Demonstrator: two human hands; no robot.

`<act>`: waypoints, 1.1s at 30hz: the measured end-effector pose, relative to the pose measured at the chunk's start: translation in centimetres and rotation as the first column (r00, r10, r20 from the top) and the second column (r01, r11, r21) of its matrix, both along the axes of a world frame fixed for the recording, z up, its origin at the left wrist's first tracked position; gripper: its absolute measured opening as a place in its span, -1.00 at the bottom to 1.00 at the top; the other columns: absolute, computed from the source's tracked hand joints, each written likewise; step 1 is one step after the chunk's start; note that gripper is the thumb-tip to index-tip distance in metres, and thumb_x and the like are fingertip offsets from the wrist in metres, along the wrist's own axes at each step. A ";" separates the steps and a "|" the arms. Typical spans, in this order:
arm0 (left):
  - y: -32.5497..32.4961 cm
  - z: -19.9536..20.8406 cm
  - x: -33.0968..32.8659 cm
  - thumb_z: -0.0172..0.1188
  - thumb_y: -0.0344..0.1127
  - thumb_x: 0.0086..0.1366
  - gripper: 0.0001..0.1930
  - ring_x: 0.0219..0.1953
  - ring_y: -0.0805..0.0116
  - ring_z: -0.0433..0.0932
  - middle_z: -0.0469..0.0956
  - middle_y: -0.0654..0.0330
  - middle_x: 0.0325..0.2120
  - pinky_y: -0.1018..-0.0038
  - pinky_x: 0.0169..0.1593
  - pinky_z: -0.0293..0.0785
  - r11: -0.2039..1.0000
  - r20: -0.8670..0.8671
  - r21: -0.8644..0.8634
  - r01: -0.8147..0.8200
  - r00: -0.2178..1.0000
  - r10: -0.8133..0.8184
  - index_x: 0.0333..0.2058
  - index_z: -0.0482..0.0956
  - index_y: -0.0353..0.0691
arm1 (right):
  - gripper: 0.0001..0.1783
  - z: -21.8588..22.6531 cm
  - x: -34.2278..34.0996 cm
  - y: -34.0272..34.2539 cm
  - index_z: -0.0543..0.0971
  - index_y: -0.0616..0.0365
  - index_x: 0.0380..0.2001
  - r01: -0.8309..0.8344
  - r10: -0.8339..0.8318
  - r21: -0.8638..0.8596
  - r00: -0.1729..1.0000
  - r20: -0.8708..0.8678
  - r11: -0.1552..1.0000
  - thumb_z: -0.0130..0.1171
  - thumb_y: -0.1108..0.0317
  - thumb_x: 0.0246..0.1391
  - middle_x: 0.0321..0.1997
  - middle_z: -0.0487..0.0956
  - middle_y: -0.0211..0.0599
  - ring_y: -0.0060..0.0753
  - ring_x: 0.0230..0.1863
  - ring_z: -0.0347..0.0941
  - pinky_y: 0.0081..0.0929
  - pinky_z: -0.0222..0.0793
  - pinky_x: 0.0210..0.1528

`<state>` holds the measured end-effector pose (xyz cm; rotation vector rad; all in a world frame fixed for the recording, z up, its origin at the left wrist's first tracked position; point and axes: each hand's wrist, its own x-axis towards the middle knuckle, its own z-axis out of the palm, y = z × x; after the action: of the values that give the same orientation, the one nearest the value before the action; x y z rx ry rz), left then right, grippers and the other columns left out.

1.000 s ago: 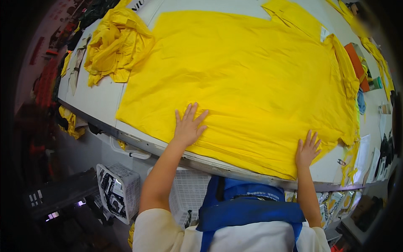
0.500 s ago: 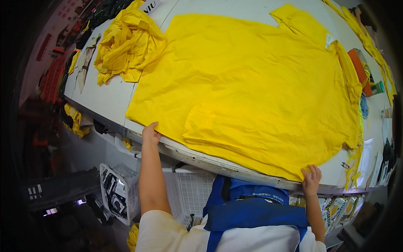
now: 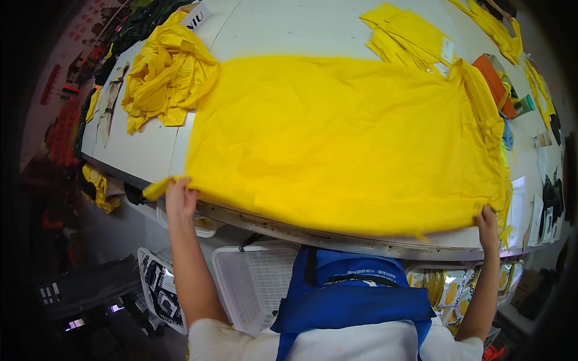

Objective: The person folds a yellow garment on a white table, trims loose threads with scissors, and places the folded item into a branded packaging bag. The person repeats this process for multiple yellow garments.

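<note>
A large yellow raincoat (image 3: 337, 144) lies spread across the white table (image 3: 277, 27), its near side blurred and raised along the table's front edge. At the near left corner, my left hand (image 3: 182, 197) is closed on the raincoat, and a strip of fabric sticks out to the left past its fingers. My right hand (image 3: 487, 222) is closed on the near right part, partly hidden by the cloth. Between the hands the near edge hangs in a shallow curve. Bunched fabric runs down the raincoat's right end.
A crumpled yellow garment (image 3: 168, 78) sits at the left, below a white sign (image 3: 197, 17). Folded yellow pieces (image 3: 409, 36) lie at the back right. An orange box (image 3: 495, 85) stands at the right. Under the table edge are a white basket (image 3: 247, 289) and packaged goods (image 3: 448, 286).
My hands have moved farther apart, the left one leftward, the right one rightward and up. The raincoat's near edge has risen between them and its spread area is narrower front to back.
</note>
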<state>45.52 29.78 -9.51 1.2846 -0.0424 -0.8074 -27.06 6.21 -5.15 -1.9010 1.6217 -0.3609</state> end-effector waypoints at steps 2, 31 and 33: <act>-5.0 -1.0 2.3 0.09 -0.52 0.16 -0.57 -0.10 0.23 0.45 0.39 0.04 -0.07 0.37 -0.11 0.52 0.991 -0.025 0.133 -0.017 0.999 0.020 0.02 0.27 -0.33 | -0.83 -1.0 2.8 -4.6 0.37 0.32 -0.39 -0.018 0.016 -0.149 1.000 -0.015 0.989 0.05 0.41 0.11 -0.56 0.26 -0.32 -0.50 -0.48 0.15 -0.52 0.17 -0.42; -25.4 -1.6 -40.3 0.02 -0.39 0.07 -0.94 -0.27 0.37 0.42 0.37 0.34 -0.54 0.15 0.28 0.08 0.064 0.624 0.773 0.631 -0.775 0.101 -0.48 0.45 -0.05 | -0.84 -11.0 -5.7 -9.9 0.44 0.24 -0.34 0.113 -0.183 -0.354 0.968 -0.169 0.928 -0.05 0.36 0.17 -0.35 0.49 0.02 0.08 -0.29 0.39 -0.20 0.28 -0.26; -24.6 -1.8 -37.5 0.03 -0.37 0.05 -0.95 -0.28 0.37 0.41 0.37 0.34 -0.53 0.18 0.23 0.14 0.116 0.752 0.656 0.746 -0.659 -0.013 -0.50 0.45 -0.03 | -0.83 -11.3 -5.7 -9.9 0.41 0.25 -0.37 0.079 -0.180 -0.440 0.965 -0.192 0.894 -0.06 0.35 0.18 -0.39 0.48 0.05 0.14 -0.36 0.39 -0.17 0.26 -0.35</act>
<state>8.06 5.17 -11.31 0.6406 -2.7347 -0.4453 -32.80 -3.71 -16.47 -2.2292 1.9545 -0.6195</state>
